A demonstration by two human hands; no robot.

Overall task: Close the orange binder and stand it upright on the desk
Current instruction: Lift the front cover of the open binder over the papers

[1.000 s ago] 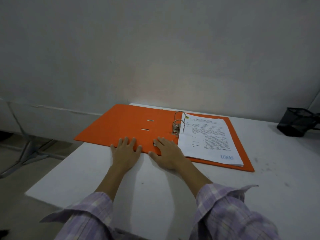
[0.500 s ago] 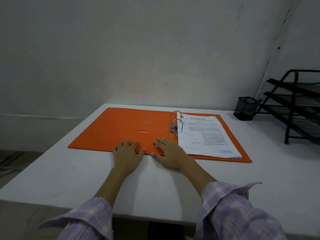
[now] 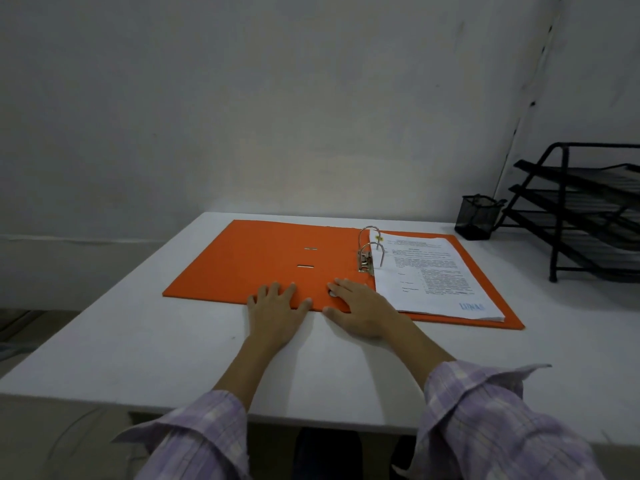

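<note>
A: Plain grey wall, white desk (image 3: 156, 341) across the lower half of the frame. Where's the binder?

B: The orange binder (image 3: 263, 265) lies open and flat at centre frame, papers (image 3: 433, 278) on its right half, rings (image 3: 369, 251) up.

A: Hands?

B: Left hand (image 3: 277, 311) and right hand (image 3: 363, 310) lie flat, fingers spread on its near edge, each grip apart, holding nothing. Black mesh cup (image 3: 476, 218) and tray rack (image 3: 585, 216) at right.

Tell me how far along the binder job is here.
Nothing is done: the orange binder lies open flat on the desk, papers on its rings. Left hand and right hand rest flat at its near edge. Closing and standing remain.
</note>
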